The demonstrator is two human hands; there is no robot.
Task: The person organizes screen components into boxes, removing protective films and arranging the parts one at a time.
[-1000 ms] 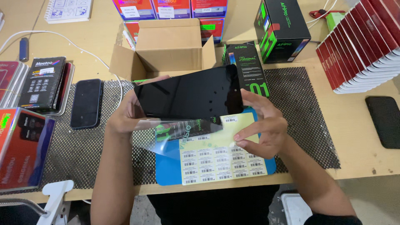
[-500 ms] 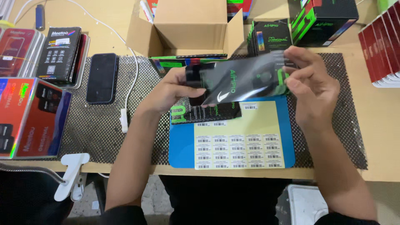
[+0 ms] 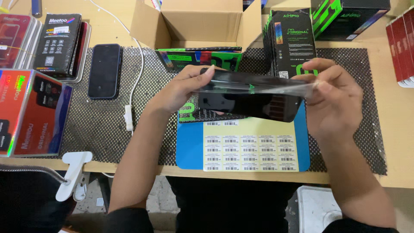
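L hand [image 3: 189, 86]: pinches black phone screen panel [image 3: 250, 105] at left end.
R hand [image 3: 334, 101]: pinches clear sleeve [image 3: 258, 84] edge.
Progress: panel ~partly sleeved; barcode label sheet [image 3: 250, 149] untouched.

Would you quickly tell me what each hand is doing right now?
Left hand: closed on the left end of the black screen panel.
Right hand: fingers pinching the clear plastic sleeve at the panel's right end.
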